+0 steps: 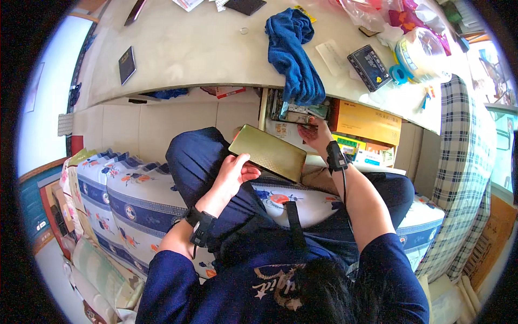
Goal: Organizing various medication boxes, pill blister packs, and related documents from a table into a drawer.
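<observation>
My left hand (236, 171) grips the lower left edge of a flat gold rectangular box (268, 153), which is tilted over my lap in front of the drawer. My right hand (317, 132) reaches into the open drawer (263, 110) below the table edge. Its fingers are bent around a small dark piece that I cannot make out. Several flat packets and small boxes fill the drawer near that hand. Beside them, on the right, sit a large orange-yellow box (367, 123) and a green and yellow box (348, 141). A black strap with a small device circles each wrist.
A blue cloth (294, 54) hangs over the table edge above the drawer. On the pale table (183, 48) lie a dark notebook (127, 65), a black box (369, 67), a clear plastic jar (423, 54) and blue tape (399, 74). My crossed legs rest on a patterned bed cover (140, 189).
</observation>
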Demonstrator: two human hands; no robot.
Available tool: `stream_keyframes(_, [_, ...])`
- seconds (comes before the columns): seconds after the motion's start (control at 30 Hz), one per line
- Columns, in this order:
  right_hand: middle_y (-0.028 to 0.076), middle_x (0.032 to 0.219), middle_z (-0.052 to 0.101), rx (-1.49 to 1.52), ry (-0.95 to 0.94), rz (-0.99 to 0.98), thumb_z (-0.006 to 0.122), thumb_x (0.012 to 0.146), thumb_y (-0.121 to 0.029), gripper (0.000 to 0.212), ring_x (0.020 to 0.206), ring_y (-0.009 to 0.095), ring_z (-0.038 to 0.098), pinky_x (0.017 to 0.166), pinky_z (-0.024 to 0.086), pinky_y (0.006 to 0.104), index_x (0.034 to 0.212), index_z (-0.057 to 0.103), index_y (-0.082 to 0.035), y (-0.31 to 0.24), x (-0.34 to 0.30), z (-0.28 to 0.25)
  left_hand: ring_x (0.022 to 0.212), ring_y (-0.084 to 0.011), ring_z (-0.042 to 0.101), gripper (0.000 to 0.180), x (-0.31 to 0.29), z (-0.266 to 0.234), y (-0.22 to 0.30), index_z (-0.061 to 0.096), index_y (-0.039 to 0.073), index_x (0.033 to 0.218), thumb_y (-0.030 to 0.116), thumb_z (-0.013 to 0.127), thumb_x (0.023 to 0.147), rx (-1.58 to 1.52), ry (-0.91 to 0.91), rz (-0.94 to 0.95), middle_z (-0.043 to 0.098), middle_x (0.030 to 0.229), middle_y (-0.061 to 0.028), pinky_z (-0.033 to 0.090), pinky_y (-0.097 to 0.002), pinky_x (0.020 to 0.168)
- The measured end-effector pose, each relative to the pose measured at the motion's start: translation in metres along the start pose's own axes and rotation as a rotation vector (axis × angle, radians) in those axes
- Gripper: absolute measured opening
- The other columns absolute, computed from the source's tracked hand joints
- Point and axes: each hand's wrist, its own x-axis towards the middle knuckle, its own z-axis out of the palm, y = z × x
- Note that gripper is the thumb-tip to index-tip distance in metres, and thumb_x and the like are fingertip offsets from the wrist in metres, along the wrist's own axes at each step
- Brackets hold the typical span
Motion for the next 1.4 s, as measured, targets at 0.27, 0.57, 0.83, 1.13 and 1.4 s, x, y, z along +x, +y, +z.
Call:
stream_keyframes(0.27, [0.015,0.103,0.06,-0.144,0.032,-0.142,0.052,0.093,-0.019,0.012,0.088,0.031,0.063,0.079,0.057,0.0407,0.1,0.054,-0.009,-0.011,0.006,-0.005,0.067,-0.022,0.067,0.022,0.01,0.013,0.0,0.054,-0.002,0.098,0.018,0.055,0.09,0.004,-0.037,-0.031,0.064,0.081,-0.0131,0.058,-0.0291,0.057])
stream_keyframes(0.57, [0.015,0.097,0.059,-0.137,0.071,-0.119,0.053,0.092,-0.015,0.017,0.087,0.032,0.062,0.078,0.059,0.041,0.105,0.049,-0.005,-0.018,-0.018,0.006,0.071,-0.0227,0.068,0.024,0.022,0.024,-0.008,0.055,-0.004,0.1,0.017,0.054,0.09,0.0,-0.087,-0.033,0.064,0.088,-0.0139,0.059,-0.0288,0.062])
stream_keyframes(0.83, [0.02,0.106,0.058,-0.043,0.063,-0.033,0.053,0.09,-0.007,0.018,0.088,0.033,0.062,0.076,0.06,0.041,0.105,0.052,0.002,-0.034,-0.031,0.016,0.075,-0.0303,0.068,0.023,0.075,0.044,-0.008,0.052,-0.004,0.105,0.01,0.053,0.088,-0.115,-0.111,-0.145,0.064,0.091,-0.0181,0.061,-0.0325,0.062])
stream_keyframes(1.13, [0.015,0.103,0.058,-0.03,0.044,-0.066,0.053,0.09,-0.008,0.016,0.092,0.031,0.06,0.075,0.06,0.041,0.105,0.053,-0.001,-0.037,-0.006,0.007,0.091,-0.0396,0.063,0.024,0.154,0.057,-0.019,0.046,-0.004,0.109,0.003,0.051,0.087,-0.398,-0.096,-0.373,0.058,0.109,-0.0227,0.06,-0.0442,0.075])
stream_keyframes(1.4, [0.021,0.101,0.057,0.043,0.007,-0.217,0.054,0.087,-0.002,0.014,0.09,0.038,0.062,0.074,0.061,0.035,0.1,0.049,0.003,-0.024,-0.003,0.002,0.095,-0.0411,0.06,0.02,0.184,0.081,-0.028,0.047,-0.005,0.11,0.0,0.046,0.091,-0.424,0.026,-0.41,0.054,0.109,-0.0245,0.057,-0.05,0.082])
